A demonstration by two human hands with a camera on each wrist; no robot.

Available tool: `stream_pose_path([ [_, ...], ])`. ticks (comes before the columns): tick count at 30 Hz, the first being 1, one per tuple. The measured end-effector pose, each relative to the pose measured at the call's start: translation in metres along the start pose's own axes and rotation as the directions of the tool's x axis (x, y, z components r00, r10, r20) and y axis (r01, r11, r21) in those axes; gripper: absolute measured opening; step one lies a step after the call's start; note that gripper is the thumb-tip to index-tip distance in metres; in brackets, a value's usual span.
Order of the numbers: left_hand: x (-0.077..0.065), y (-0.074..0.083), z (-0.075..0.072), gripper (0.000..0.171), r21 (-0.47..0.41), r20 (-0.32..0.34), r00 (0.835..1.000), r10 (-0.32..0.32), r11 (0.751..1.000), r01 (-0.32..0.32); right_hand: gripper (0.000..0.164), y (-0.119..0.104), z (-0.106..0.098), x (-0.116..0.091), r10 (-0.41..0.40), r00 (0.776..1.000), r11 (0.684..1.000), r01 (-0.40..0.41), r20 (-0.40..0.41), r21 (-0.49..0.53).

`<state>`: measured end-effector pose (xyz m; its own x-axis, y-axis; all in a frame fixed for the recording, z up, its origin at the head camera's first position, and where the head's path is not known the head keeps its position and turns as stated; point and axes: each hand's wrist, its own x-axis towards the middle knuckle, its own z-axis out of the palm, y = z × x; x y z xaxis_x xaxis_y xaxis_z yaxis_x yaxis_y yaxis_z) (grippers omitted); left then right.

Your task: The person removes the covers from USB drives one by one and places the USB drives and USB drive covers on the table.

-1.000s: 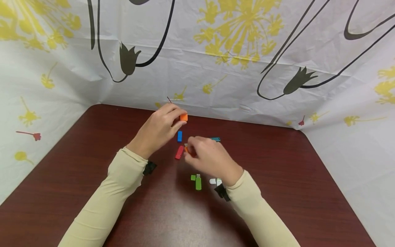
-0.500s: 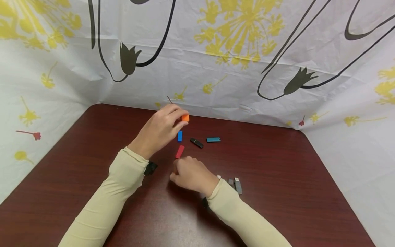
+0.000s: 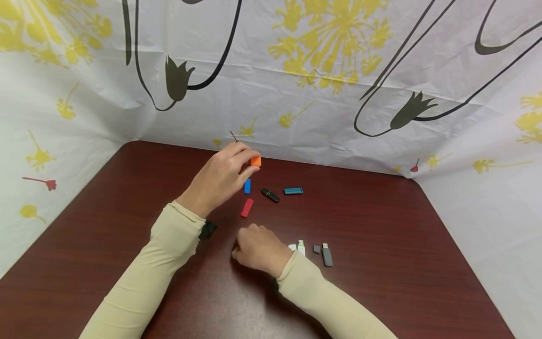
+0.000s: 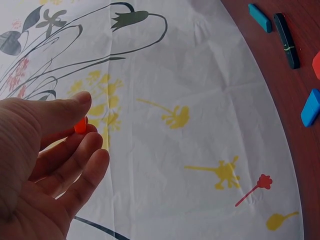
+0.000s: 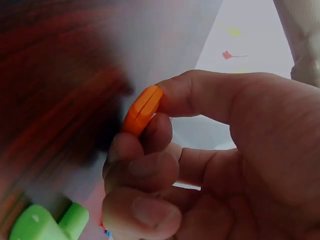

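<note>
My left hand [image 3: 217, 178] is raised over the far part of the table and pinches a small orange cap [image 3: 256, 161] between thumb and fingers. Low over the table, nearer to me, my right hand [image 3: 259, 250] holds an orange USB stick [image 5: 143, 111] by thumb and fingertips. That stick is hidden behind the hand in the head view. In the right wrist view a green USB stick [image 5: 34, 225] lies beside its green cap [image 5: 74, 221], close to my right fingers. A red USB stick [image 3: 247, 208] and a blue one [image 3: 247, 186] lie between the two hands.
A black USB stick [image 3: 270, 195] and a teal one [image 3: 293, 191] lie farther back. Right of my right wrist are a white stick [image 3: 301, 248], partly covered, and a grey stick [image 3: 327, 255] with its grey cap [image 3: 316, 249] off. A patterned cloth [image 3: 313, 127] borders the table.
My right hand has moved toward me and to the left with the orange USB stick, now covering the green one and uncovering the black and grey ones. The left hand has barely shifted.
</note>
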<state>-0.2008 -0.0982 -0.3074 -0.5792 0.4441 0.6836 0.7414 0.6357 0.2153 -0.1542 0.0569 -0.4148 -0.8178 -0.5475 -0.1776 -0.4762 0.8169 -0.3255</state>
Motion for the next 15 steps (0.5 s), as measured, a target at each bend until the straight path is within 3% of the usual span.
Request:
stream_pose_path([
  [9, 0.000, 0.000, 0.002, 0.025, -0.004, -0.005, 1.000, 0.015, 1.000, -0.015, 0.048, -0.010, -0.013, -0.007, 0.012, 1.000, 0.999, -0.012, 0.001, 0.037],
  [15, 0.000, 0.000, 0.003, 0.025, -0.005, 0.001, 1.000, 0.015, 1.000, -0.015, 0.050, 0.013, 0.012, 0.011, 0.029, 1.000, 0.999, -0.029, 0.005, 0.039],
])
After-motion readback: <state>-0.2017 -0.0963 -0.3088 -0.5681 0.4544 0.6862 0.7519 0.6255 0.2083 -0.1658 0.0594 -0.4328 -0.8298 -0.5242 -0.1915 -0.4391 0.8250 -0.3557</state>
